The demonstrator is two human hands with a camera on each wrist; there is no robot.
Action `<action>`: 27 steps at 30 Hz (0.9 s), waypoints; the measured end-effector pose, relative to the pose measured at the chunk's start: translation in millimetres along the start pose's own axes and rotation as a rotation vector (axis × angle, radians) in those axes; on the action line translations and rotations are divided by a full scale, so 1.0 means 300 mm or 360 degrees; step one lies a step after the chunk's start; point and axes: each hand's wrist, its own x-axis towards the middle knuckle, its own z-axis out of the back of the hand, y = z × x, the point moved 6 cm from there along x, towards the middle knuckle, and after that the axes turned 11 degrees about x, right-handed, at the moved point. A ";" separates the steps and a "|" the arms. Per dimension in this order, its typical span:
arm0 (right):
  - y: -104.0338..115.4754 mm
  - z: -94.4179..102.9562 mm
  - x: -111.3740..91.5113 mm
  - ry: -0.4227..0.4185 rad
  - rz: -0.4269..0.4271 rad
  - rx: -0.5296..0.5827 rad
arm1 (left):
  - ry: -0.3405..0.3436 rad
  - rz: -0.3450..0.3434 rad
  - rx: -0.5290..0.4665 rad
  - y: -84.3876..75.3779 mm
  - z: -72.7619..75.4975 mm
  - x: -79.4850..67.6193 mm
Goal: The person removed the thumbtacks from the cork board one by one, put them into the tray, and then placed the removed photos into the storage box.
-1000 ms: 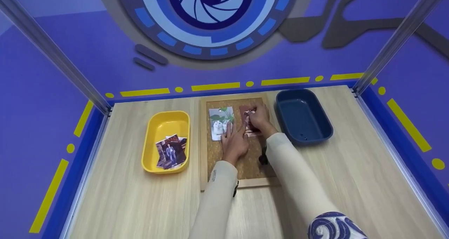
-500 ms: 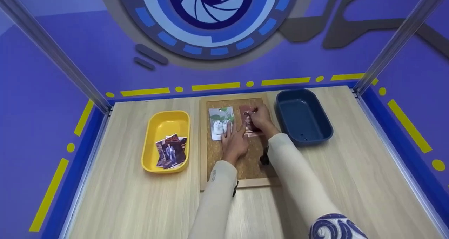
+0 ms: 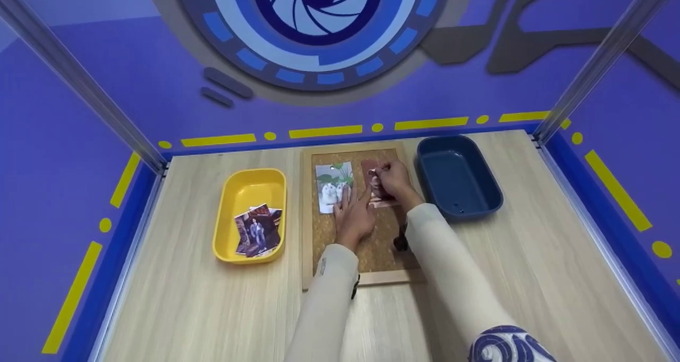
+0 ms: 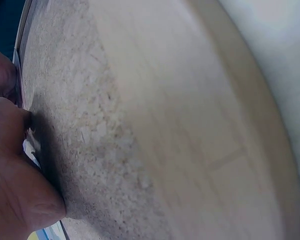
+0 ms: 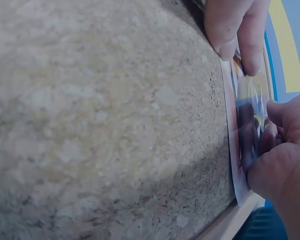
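Observation:
A framed corkboard [image 3: 340, 255] lies on the table. On its upper left is a photo of white cats and green leaves [image 3: 330, 189] with a small pale dot near the top. Beside it lies a brown-red photo [image 3: 368, 169]. My left hand [image 3: 355, 221] rests flat with straight fingers, spread across the lower edges of both photos. My right hand [image 3: 394, 180] bends over the brown-red photo, thumb and fingers pinching a small pin at its upper part. In the right wrist view, the curled right hand [image 5: 285, 145] mostly hides that pin.
A yellow tray [image 3: 226, 218] at left holds several loose photos [image 3: 259, 232]. At right, a dark blue tray [image 3: 486, 181] stands close to the corkboard, with small specks at its near end. A patterned wall [image 3: 297, 112] rises behind the table.
My right hand and forearm have shifted very slightly to the right, still at the brown-red photo. The left hand and both photos stay in place.

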 end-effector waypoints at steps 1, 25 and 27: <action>-0.001 0.001 0.000 -0.0017 0.0005 0.0009 | -0.0003 -0.0003 -0.0008 0.000 0.000 -0.001; 0.174 0.137 -0.143 0.0243 0.0250 -0.0382 | 0.0038 0.0027 0.0023 0.001 0.005 0.000; 0.190 0.180 -0.162 0.0229 0.0321 -0.0425 | 0.0043 0.0025 0.0013 -0.002 0.001 0.003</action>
